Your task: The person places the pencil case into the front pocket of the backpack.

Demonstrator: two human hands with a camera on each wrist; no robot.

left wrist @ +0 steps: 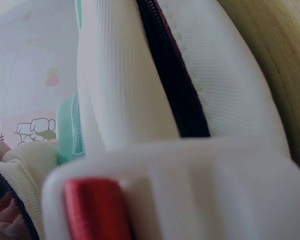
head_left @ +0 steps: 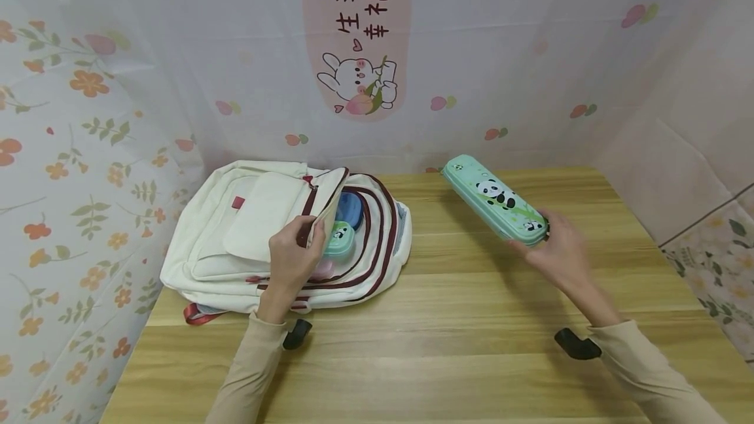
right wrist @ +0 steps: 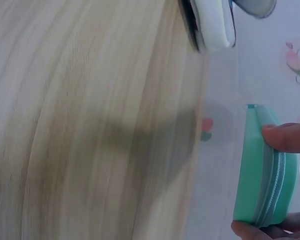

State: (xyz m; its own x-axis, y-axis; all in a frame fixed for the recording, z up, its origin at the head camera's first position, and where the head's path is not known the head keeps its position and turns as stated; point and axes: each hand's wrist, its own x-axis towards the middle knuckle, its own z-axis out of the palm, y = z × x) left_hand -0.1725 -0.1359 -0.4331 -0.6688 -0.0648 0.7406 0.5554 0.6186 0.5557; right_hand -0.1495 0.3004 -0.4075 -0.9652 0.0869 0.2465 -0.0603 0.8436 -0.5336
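Observation:
A white backpack [head_left: 235,228] with dark red zips lies on the table, its front pocket unzipped. My left hand [head_left: 294,250] grips the edge of the pocket flap [head_left: 326,205] and holds it lifted. Inside the pocket sit a small mint panda case [head_left: 340,239] and a dark blue round case [head_left: 350,209]; part of a pink item [head_left: 322,271] shows below them. To the right, my right hand [head_left: 554,247] holds a long mint panda pencil case [head_left: 495,201] by its near end, above the table. In the right wrist view, thumb and fingers pinch the zipped pencil case [right wrist: 262,175].
The wooden table [head_left: 436,345] ends at a patterned cloth backdrop [head_left: 483,84] behind. Another floral cloth [head_left: 88,182] hangs at the left. A red strap loop [head_left: 200,315] sticks out at the backpack's lower left corner.

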